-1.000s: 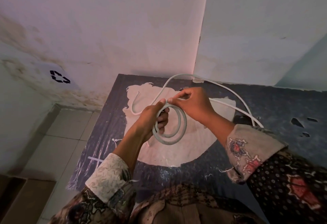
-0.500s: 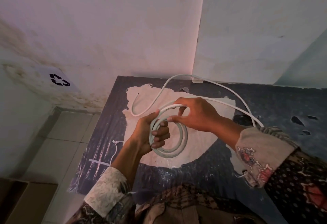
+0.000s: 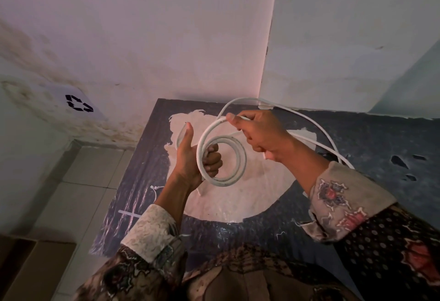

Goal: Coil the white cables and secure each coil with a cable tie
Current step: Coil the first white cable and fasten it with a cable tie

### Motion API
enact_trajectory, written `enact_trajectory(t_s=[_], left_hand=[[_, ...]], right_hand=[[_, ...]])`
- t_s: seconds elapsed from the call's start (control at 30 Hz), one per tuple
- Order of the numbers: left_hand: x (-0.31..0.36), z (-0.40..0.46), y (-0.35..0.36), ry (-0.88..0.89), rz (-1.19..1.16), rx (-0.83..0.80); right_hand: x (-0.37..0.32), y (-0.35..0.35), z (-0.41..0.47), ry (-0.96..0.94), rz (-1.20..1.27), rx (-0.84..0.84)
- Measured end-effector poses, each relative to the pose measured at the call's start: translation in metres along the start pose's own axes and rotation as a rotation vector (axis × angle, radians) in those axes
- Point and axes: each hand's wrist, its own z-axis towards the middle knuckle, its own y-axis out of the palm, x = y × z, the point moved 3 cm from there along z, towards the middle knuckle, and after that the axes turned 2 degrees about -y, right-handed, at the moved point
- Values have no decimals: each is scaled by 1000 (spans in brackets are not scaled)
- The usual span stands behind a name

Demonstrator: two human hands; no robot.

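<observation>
A white cable coil (image 3: pixel 240 165) of a few turns hangs in the air above the dark mat (image 3: pixel 357 134). My left hand (image 3: pixel 192 158) grips the coil's left side, fingers curled through the loop and thumb raised. My right hand (image 3: pixel 259 134) pinches the loose run of cable at the coil's upper right and holds it above the loop. The rest of the cable (image 3: pixel 316 124) arcs back over the mat to the right and passes behind my right forearm. White cable ties (image 3: pixel 154 190) lie on the mat by my left forearm.
The mat has a pale worn patch (image 3: pixel 238 200) in its middle and small holes (image 3: pixel 400 160) at the right. Walls close the far side and meet in a corner. Tiled floor (image 3: pixel 78 196) and a cardboard box (image 3: pixel 26 269) lie to the left.
My right hand has lifted up and away from the coil, drawing a new wider turn of cable. My left thumb has come off the coil and now points up.
</observation>
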Motion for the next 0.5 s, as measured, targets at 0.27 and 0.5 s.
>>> enact_trajectory(t_s=[0.27,0.5], left_hand=[[-3,0,19,35,49,-47],[-6,10,16,95,453,320]], right_hand=[[15,3,7,201,-12,167],[38,11,3,403,79,287]])
